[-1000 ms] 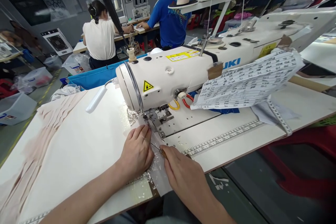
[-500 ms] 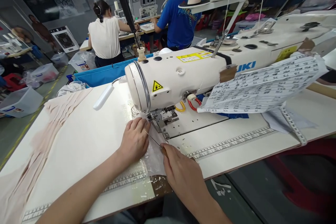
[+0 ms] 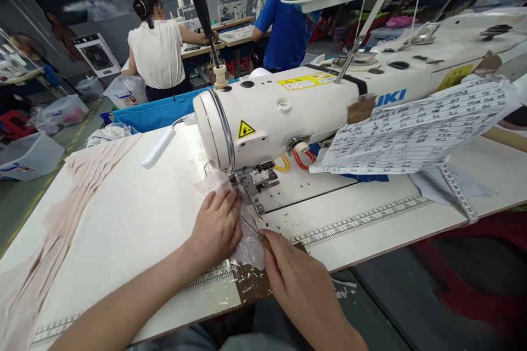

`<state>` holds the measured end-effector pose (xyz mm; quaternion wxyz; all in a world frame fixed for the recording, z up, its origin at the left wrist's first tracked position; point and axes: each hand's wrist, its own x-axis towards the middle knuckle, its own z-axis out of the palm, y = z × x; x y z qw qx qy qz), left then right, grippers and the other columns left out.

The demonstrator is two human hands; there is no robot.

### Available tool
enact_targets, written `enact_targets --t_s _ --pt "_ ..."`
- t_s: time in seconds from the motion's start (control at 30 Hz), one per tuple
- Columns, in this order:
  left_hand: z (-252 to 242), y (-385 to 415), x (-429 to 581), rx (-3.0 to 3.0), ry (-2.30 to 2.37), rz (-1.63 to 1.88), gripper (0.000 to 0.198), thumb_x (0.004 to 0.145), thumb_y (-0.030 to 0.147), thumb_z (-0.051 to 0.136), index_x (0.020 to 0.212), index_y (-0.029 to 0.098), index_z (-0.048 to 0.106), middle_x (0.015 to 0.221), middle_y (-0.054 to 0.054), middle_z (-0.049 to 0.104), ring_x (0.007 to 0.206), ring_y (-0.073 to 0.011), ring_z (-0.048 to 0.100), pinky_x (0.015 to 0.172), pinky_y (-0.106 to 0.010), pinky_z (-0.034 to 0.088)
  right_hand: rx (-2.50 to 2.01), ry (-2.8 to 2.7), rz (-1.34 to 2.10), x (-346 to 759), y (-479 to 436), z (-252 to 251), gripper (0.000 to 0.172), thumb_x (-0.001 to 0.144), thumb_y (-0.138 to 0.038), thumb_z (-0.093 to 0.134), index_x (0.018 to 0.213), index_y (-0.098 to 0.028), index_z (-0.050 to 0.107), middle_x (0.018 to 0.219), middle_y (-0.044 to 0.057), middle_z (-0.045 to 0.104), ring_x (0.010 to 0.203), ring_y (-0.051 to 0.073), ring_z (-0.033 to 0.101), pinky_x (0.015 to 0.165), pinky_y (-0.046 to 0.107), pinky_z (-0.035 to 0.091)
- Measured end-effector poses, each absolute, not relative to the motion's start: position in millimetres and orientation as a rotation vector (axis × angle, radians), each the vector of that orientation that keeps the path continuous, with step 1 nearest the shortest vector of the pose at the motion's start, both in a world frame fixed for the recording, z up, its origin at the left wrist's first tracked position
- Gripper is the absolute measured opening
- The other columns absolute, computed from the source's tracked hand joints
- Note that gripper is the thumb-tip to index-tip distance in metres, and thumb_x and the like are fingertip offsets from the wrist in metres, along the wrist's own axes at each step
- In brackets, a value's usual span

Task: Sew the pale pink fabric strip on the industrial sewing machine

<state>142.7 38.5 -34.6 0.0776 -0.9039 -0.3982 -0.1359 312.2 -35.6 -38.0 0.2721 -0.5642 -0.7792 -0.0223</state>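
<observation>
Sheer pale cloth, thin and crinkled with a slight sheen, lies at the near end of the sewing machine, running from beside the needle area towards the bench edge. The worker's left hand rests on it, fingers drawn together; whether it pinches the cloth I cannot tell. The right hand is closed around the brown handle of a thin metal tool, whose shaft points to the left hand. The bench is white, with clear tape by the machine and a printed ruler strip along its near side; its numerals are too small to read with confidence. Gathered pale pink fabric lies along the far left. The machine carries a yellow triangular warning label and blue lettering of which "UKI" is legible, brown tape beside it. Handwritten rows cover a lined sheet, illegible from here. Beyond, a person in a white top and another in a blue shirt occupy further workstations; clear plastic bins stand on the floor, left.
</observation>
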Motion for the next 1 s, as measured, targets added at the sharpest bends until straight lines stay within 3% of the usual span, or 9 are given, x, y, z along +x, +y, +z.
enact_targets --t_s 0.3,0.5,1.0 --pt "-33 33 144 -2.719 -1.217 -0.378 0.044 0.095 0.033 0.038 0.128 0.007 0.054 0.132 -0.015 0.055 0.124 -0.0301 0.046 0.106 -0.047 0.034 -1.504 -1.987 0.081 334 -34 -44 0.023 0.097 -0.020 0.034 0.107 -0.017 0.054 0.081 0.004 0.072 0.059 0.016 0.068 0.047 0.023 0.049" --pt "-33 32 142 -2.724 -1.167 -0.324 0.042 0.093 0.023 0.039 0.130 0.005 0.051 0.133 -0.017 0.053 0.125 -0.0301 0.045 0.105 -0.047 0.034 -1.505 -1.918 0.264 340 -36 -49 0.023 0.098 -0.026 0.036 0.108 -0.018 0.055 0.074 0.003 0.069 0.056 0.016 0.066 0.048 0.023 0.050" --pt "-33 27 144 -2.749 -1.195 -0.343 0.043 0.097 0.027 0.035 0.130 0.005 0.051 0.133 -0.017 0.054 0.126 -0.0295 0.045 0.106 -0.046 0.034 -1.499 -1.872 0.333 341 -36 -50 0.022 0.098 -0.025 0.038 0.110 -0.018 0.056 0.072 0.002 0.067 0.056 0.016 0.066 0.047 0.021 0.049"
